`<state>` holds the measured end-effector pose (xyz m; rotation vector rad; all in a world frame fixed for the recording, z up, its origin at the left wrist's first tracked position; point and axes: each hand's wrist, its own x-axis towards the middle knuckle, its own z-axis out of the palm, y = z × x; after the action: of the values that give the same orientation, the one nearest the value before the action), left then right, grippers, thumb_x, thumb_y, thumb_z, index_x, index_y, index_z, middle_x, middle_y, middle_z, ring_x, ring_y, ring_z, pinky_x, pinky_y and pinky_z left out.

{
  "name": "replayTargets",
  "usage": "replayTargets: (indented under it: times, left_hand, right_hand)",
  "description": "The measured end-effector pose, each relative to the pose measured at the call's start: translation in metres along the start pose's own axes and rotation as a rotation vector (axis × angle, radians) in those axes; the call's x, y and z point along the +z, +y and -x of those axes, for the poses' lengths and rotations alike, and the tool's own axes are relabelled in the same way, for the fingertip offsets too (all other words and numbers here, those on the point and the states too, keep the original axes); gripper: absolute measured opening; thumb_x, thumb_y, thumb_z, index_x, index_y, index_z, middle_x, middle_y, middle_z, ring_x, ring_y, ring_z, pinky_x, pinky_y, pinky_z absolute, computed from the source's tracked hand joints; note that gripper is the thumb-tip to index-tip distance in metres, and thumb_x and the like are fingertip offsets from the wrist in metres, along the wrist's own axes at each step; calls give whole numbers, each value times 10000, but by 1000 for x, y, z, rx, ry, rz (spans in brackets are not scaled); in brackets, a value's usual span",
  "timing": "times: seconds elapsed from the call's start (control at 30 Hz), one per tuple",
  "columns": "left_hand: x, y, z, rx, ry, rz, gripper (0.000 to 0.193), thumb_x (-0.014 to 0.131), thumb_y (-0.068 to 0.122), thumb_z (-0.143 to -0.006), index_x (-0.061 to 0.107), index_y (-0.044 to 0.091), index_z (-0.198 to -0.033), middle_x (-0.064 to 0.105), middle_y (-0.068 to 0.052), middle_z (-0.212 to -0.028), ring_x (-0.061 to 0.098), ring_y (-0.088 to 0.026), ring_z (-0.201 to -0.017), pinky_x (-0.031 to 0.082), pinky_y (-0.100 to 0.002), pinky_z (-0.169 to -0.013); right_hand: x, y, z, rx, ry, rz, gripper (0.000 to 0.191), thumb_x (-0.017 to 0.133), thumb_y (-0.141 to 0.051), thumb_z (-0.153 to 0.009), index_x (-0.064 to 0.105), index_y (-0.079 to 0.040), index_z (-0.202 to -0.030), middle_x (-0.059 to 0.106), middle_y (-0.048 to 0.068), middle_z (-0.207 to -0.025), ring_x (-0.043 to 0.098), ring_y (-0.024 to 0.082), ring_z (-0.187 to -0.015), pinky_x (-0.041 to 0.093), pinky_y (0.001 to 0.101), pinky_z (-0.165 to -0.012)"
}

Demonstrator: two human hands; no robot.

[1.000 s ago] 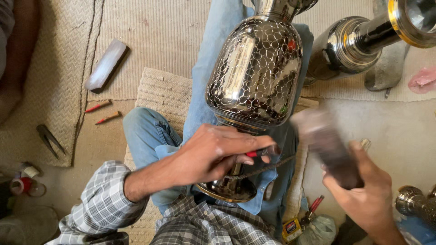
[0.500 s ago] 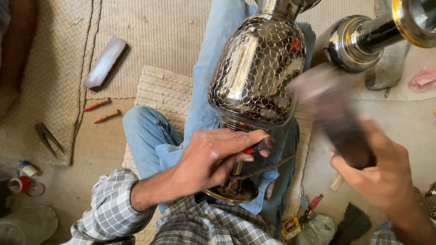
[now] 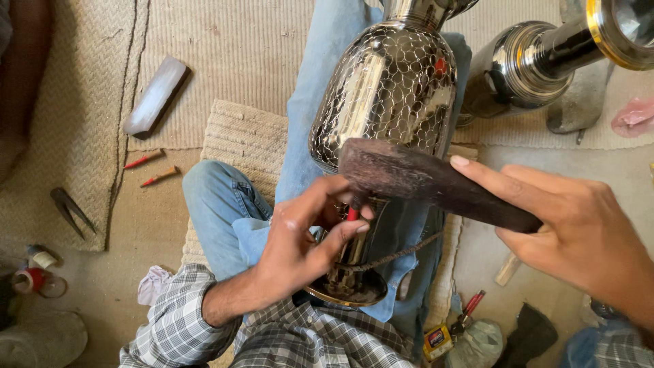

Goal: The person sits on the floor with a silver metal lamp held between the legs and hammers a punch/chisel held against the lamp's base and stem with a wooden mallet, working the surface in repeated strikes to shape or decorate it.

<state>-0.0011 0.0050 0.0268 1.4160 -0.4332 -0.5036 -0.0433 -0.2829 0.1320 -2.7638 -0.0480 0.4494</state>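
The vase (image 3: 388, 95) was polished metal, mirror-glossy, its body chased with a fine scale pattern. The mallet (image 3: 429, 182) in the right hand (image 3: 579, 232) was dark wood, matt and worn rough. The second vessel (image 3: 538, 61) was glossy metal with a brass-coloured rim. The mat (image 3: 231, 48) was coarse ribbed weave; the jeans (image 3: 225, 204) soft faded denim

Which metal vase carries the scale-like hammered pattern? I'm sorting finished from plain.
The large vase lying on the person's lap; the other vase, at upper right, is smooth with a gold rim.
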Motion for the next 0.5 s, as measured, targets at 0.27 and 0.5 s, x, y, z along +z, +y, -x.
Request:
replayTargets:
  times: [0.27, 0.5]
  left_hand:
    - [1, -3, 6, 38, 54, -15, 431, 775, 8, -951, 514, -10, -1293, 703, -82, -1031, 714, -102, -886, 645, -259, -729]
    - [-1, -2, 6, 65, 43, -67, 418, 790, 29, -947, 536, 7, -1277, 727, -77, -1038, 714, -76, -811, 626, -238, -678]
  right_hand:
    - [-5, 6, 9, -170, 319, 30, 700, 749, 20, -752, 544, -50, -1418, 651, 141, -954, 625, 231, -721, 492, 343, -616]
    - [-20, -2, 5, 75, 36, -192, 611, 790, 0, -778, 611, -151, -1343, 668, 49, -900, 636, 157, -711, 528, 292, -604]
